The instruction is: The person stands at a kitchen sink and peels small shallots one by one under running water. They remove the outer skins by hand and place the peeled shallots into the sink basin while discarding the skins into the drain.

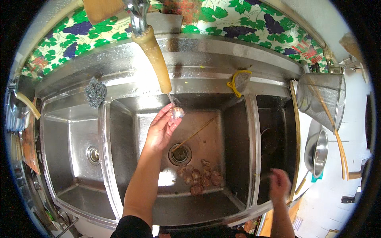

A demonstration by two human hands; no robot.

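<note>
My left hand (163,128) grips a small pale and brown lump of food (177,113) between thumb and fingers, over the middle basin of a stainless steel sink (104,154). A thin stream of water runs onto it from the yellowish hose (156,64) on the tap. Several brown lumps (196,178), perhaps meat pieces, lie on the basin floor, right of and below the drain (180,154). A thin stick (193,134) lies slanting from the drain. My right hand (279,183) is blurred above the right basin; its fingers look curled, and whether it holds anything cannot be told.
A dark scouring pad (95,92) and a yellow-edged grey sponge (240,81) rest on the sink's back ledge. To the right are a wire mesh strainer (321,98), a metal bowl (320,153) and a knife handle (347,199). The left basin (86,128) has its own drain.
</note>
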